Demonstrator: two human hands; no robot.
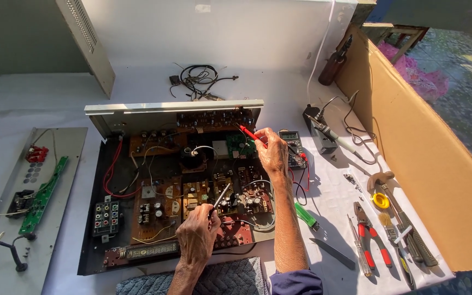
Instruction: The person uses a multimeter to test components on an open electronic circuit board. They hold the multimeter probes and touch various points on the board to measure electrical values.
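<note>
amplifier boards [192, 191] | left hand [196, 236] fingers clamped on black probe [220, 195] | right hand [272, 153] fingers pinching red probe [251, 134]

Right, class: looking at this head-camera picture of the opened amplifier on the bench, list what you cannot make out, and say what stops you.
- Multimeter display: too small to read, partly behind the right hand.
- Red probe tip: where it touches the green board is too small to tell.
- Left hand grip on the silver tool: fingers cover the handle.
- Circuit board parts: too small.
- Hammer handle: overlapped by other tools.
</note>
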